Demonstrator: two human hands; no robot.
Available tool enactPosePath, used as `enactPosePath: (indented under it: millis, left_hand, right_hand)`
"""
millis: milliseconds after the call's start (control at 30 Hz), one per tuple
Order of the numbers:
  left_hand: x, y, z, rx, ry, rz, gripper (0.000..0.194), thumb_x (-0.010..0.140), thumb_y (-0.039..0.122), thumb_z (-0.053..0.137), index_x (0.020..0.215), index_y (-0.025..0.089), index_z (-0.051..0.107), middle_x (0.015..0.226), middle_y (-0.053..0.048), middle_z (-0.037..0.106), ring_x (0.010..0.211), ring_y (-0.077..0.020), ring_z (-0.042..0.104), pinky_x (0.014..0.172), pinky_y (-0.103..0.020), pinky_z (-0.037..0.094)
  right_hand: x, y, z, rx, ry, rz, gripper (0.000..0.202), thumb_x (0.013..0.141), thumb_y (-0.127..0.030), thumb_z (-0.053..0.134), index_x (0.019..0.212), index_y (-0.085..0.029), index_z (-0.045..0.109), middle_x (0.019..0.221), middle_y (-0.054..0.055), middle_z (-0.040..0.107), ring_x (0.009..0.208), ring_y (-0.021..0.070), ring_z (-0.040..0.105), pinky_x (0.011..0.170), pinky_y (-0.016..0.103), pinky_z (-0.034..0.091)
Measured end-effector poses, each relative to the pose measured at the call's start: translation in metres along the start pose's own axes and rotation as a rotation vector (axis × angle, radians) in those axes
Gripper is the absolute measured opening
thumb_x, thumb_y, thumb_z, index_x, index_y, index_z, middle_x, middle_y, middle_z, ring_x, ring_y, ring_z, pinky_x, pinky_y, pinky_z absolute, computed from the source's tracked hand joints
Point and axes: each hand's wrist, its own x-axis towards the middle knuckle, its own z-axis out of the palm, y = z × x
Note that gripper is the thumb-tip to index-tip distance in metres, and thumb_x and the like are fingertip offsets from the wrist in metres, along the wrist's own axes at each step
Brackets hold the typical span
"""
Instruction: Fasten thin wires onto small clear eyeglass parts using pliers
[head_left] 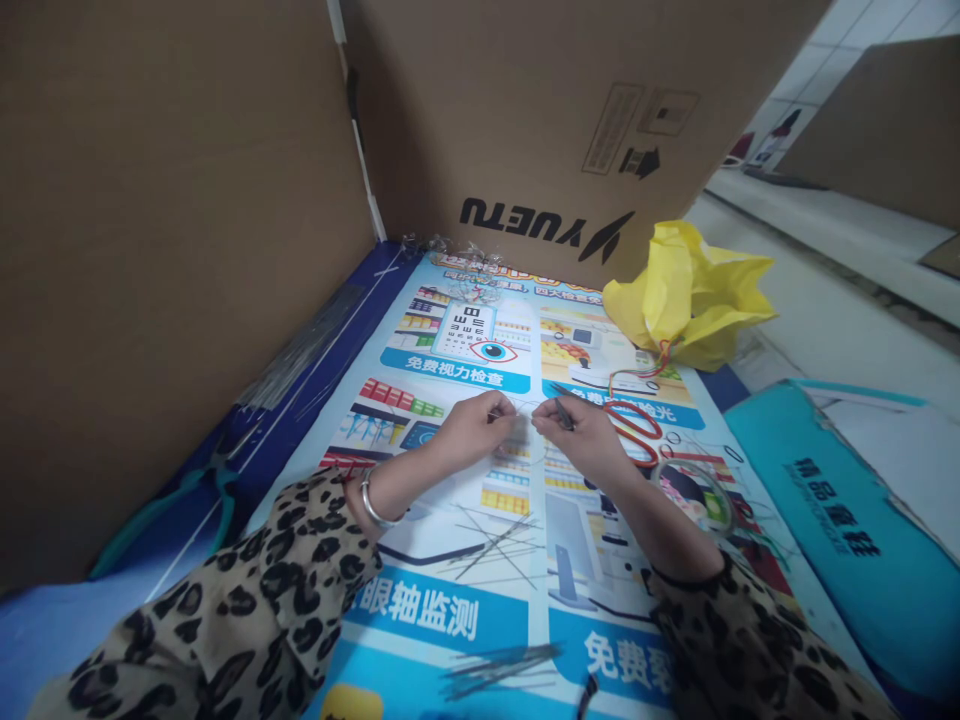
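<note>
Over the middle of a printed poster (465, 560), my left hand (480, 428) has thumb and forefinger pinched on a thin wire. Close to its right, my right hand (581, 430) is closed, with a small dark pointed tool (562, 412) held among its fingers. Its fingertips meet the wire's other end, though the detail there is too small to make out. Loose thin wires (499, 545) lie crossed on the poster below my hands. A bundle of dark wires (502, 668) rests nearer the front edge. Red-handled scissors (637, 435) lie just beyond my right hand.
Cardboard walls (510, 120) stand behind and left. Teal-handled pliers (217, 480) and many straight wires (300, 345) lie at left. Coiled wire pieces (472, 265) sit at the back. On the right are a yellow crumpled bag (686, 295), a tape roll (694, 497) and a turquoise box (840, 530).
</note>
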Motion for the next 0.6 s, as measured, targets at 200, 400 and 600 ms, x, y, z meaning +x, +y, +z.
enactPosePath:
  millis: [200,400,600]
  left_hand:
    - [0.0,0.001,0.001,-0.045,-0.039,-0.042,0.011,0.076,0.026,0.051,0.076,0.017,0.057,0.049,0.004,0.054,0.042,-0.0083,0.053,0.046,-0.018,0.04]
    - [0.0,0.0,0.002,0.044,-0.036,-0.073,0.009,0.075,0.023,0.05,0.072,0.017,0.056,0.047,0.005,0.053,0.039,-0.008,0.051,0.041,-0.017,0.037]
    - [-0.001,-0.002,0.005,0.159,-0.026,0.004,0.009,0.074,0.021,0.048,0.069,0.018,0.056,0.05,0.005,0.054,0.042,-0.0087,0.051,0.044,-0.019,0.037]
  right_hand:
    - [-0.003,-0.003,0.001,-0.027,-0.045,-0.02,0.017,0.073,-0.034,0.055,0.078,-0.02,0.062,0.065,-0.002,0.06,0.057,0.0111,0.05,0.051,0.022,0.038]
    - [-0.004,0.002,0.009,-0.002,-0.023,-0.003,0.024,0.074,-0.039,0.054,0.087,-0.021,0.065,0.075,0.001,0.067,0.061,0.0133,0.055,0.053,0.024,0.041]
    - [-0.005,0.001,0.01,0.025,-0.043,0.001,0.028,0.076,-0.039,0.054,0.094,-0.021,0.066,0.088,0.003,0.069,0.075,0.0184,0.061,0.065,0.029,0.047]
